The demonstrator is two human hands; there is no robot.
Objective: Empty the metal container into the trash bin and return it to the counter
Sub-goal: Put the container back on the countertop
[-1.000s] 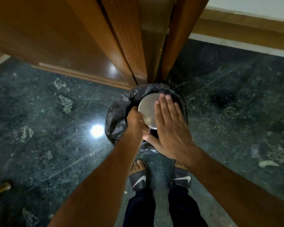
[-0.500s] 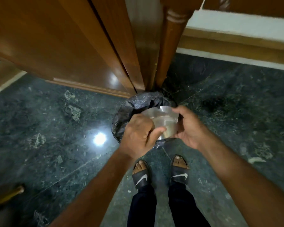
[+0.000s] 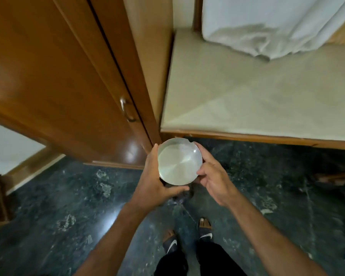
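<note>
The round metal container [image 3: 178, 163] is upright in front of me, its shiny inside facing up and showing nothing in it. My left hand [image 3: 154, 180] grips its left rim and underside. My right hand [image 3: 212, 177] holds its right rim with thumb and fingers. A sliver of the black-bagged trash bin [image 3: 182, 196] shows just under my hands, mostly hidden by them. The beige counter [image 3: 247, 96] lies ahead and to the right, beyond the container.
A wooden cabinet door [image 3: 58, 86] with a metal handle [image 3: 126, 110] stands to the left. A white cloth [image 3: 267, 24] lies at the back of the counter. Dark green marble floor [image 3: 68, 206] surrounds my sandalled feet [image 3: 187, 238].
The container has been turned from upside down over the bin to upright and lifted. My view has risen from the bin towards the counter.
</note>
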